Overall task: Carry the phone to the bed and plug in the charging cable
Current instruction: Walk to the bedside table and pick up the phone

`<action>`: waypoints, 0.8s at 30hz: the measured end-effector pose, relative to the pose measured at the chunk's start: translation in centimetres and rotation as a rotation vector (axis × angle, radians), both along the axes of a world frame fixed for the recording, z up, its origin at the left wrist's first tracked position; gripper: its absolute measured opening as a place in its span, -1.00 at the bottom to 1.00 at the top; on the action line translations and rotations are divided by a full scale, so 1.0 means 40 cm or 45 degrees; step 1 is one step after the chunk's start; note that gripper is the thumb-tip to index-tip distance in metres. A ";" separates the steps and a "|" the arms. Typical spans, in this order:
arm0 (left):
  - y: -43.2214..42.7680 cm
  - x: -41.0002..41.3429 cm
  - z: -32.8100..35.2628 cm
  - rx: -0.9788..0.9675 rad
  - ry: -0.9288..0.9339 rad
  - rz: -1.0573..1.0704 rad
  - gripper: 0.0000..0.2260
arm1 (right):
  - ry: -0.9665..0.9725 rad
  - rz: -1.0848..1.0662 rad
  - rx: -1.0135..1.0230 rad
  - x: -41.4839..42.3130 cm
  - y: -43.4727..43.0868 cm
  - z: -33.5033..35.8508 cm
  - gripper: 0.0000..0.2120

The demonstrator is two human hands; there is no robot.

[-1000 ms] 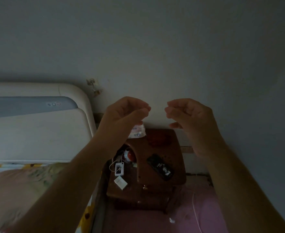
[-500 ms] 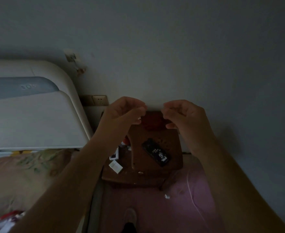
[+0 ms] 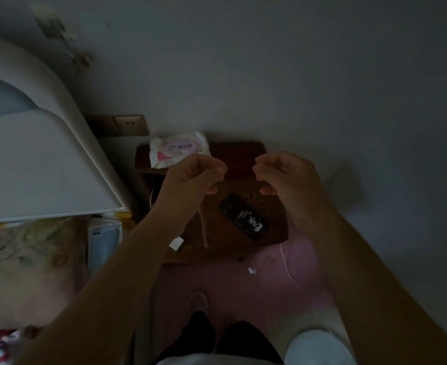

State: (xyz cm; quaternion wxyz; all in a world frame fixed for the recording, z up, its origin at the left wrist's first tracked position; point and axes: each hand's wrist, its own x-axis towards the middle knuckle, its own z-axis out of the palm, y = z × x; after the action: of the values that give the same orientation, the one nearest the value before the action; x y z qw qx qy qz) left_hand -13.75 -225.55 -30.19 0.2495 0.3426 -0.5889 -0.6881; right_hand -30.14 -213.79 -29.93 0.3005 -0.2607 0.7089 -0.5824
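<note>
Left hand, right hand, loosely curled, seemingly empty

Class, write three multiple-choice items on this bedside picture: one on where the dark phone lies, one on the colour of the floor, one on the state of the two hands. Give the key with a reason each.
1. Where does the dark rectangular phone lie?
A. on the brown wooden bedside table
B. on the bed
C. in the left hand

2. What colour is the floor before the table?
A. green
B. pink
C. black

3. What are the left hand and right hand doing?
A. both pressing flat on the table
B. raised above the table, fingers curled, holding no phone
C. one is gripping the white wipes packet

Key: 1 A, the phone rests face up on the tabletop, apart from both hands. 2 B, the floor under the white cable looks pink. 3 B, both hands hover with fingers bent towards each other.
</note>
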 end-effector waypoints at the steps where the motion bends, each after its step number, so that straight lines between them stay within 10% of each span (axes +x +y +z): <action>1: -0.004 -0.006 -0.016 0.026 -0.024 0.001 -0.86 | -0.006 -0.011 0.028 -0.003 -0.002 -0.015 -0.93; 24: 0.050 -0.164 -0.408 0.625 -0.520 0.195 -0.91 | -0.088 0.079 0.655 -0.163 -0.003 -0.427 -0.88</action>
State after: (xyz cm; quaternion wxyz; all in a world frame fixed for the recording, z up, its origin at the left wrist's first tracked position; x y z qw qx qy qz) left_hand -20.31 -223.55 -46.52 0.0874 0.5667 -0.4158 -0.7059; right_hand -36.67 -213.89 -47.00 0.3987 -0.1772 0.8146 -0.3822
